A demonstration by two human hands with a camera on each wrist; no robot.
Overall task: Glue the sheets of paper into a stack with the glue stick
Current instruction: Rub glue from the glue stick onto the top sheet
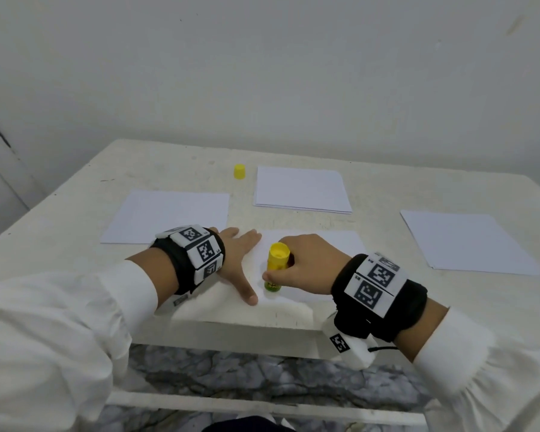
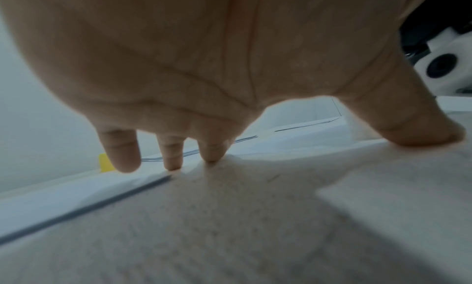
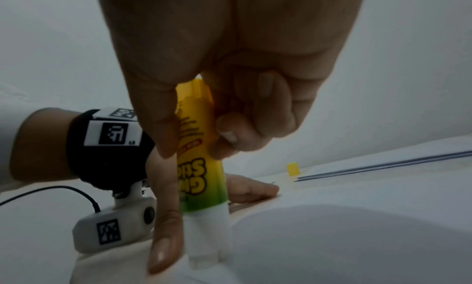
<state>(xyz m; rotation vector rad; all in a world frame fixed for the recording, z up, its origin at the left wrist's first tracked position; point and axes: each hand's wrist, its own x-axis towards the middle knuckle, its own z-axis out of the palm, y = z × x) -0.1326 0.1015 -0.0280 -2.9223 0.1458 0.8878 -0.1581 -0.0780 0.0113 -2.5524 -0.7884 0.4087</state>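
Here, the right hand [image 1: 306, 263] grasps the glue stick [image 1: 276, 266] upright, fingers curled round its barrel, the white glue end down on the near sheet of paper [image 1: 321, 244] at the table [image 1: 75, 194] front edge. The left hand [image 1: 239, 260] lies released — fingers straight, pressing flat on that sheet's left side. The yellow cap [image 1: 239, 171] stands apart, just beside the far paper stack [image 1: 301, 188].

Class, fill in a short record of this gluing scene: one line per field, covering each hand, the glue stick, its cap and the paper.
Left hand: flat, pressing the near sheet
Right hand: grips the glue stick
Glue stick: upright, uncapped tip down on the near sheet
Cap: standing apart, far side of the table
Other paper: left sheet, far stack, right sheet
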